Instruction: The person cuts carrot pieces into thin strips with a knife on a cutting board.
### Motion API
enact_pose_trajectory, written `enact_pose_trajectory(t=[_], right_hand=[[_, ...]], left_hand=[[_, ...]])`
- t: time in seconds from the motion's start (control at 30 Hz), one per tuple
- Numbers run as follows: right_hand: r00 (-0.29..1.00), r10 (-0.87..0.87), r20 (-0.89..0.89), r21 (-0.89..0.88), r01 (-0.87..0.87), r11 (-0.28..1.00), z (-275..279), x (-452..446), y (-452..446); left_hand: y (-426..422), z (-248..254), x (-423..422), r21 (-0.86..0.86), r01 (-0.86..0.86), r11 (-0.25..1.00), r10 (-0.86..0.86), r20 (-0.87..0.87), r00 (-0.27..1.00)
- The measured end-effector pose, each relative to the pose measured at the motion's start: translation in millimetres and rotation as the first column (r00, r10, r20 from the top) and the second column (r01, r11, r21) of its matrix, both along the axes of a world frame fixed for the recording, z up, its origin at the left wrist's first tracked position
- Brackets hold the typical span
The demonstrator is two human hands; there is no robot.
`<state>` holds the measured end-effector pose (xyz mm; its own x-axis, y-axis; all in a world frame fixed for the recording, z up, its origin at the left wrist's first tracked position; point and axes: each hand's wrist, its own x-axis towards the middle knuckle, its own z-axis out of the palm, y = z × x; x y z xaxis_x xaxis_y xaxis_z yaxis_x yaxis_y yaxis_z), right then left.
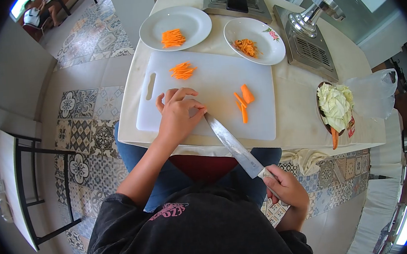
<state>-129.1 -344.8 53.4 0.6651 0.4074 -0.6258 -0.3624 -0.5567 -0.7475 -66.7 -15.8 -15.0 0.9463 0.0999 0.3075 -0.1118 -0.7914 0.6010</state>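
My right hand (286,187) grips the pale handle of a large kitchen knife (231,141), its blade slanting up and left over the board's near edge. At the blade's tip, the thumb and forefinger of my left hand (180,112) come together in a pinch; what lies between them is too small to make out. Beneath is a white cutting board (205,88). A small pile of carrot matchsticks (183,71) lies on its far left part, beyond my left hand. Toward the right of the board are a carrot chunk (247,94) and a few carrot sticks (244,114).
Behind the board stand a white plate (197,23) with carrot strips (173,38) and a flowered bowl (272,53) with carrot scraps (246,47). Portable stoves (310,52) fill the back right. Cabbage (335,105), a carrot (334,138) and a plastic bag (372,93) sit at right.
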Motion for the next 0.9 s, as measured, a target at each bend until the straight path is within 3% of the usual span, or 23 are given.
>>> enact_pose_trajectory(t=[0.1, 0.37, 0.5, 0.7, 0.9], right_hand=[[1.0, 0.009, 0.029, -0.015, -0.008, 1.0, 0.7, -0.2, -0.5], [1.0, 0.01, -0.012, -0.03, -0.011, 0.999, 13.1, -4.4, -15.9], [0.997, -0.076, 0.018, -0.06, 0.077, 0.995, 17.3, -10.5, -31.6], [0.982, -0.176, 0.062, -0.052, 0.179, 0.982, 21.8, -13.0, -40.7], [0.983, -0.17, 0.075, 0.039, 0.167, 0.985, 8.6, -9.0, -34.5]], left_hand=[[3.6, 2.3, 4.9, -0.032, 0.016, 0.999, -0.017, -0.023, 1.0], [-5.0, 9.4, 1.5, 0.082, -0.079, 0.993, 0.079, -0.003, 0.997], [-17.5, 11.0, 1.2, 0.13, -0.142, 0.981, 0.141, 0.022, 0.99], [-19.8, 1.0, 3.2, 0.166, -0.045, 0.985, 0.023, 0.135, 0.991], [-2.3, -0.9, 20.1, 0.248, 0.085, 0.965, -0.127, 0.157, 0.979]])
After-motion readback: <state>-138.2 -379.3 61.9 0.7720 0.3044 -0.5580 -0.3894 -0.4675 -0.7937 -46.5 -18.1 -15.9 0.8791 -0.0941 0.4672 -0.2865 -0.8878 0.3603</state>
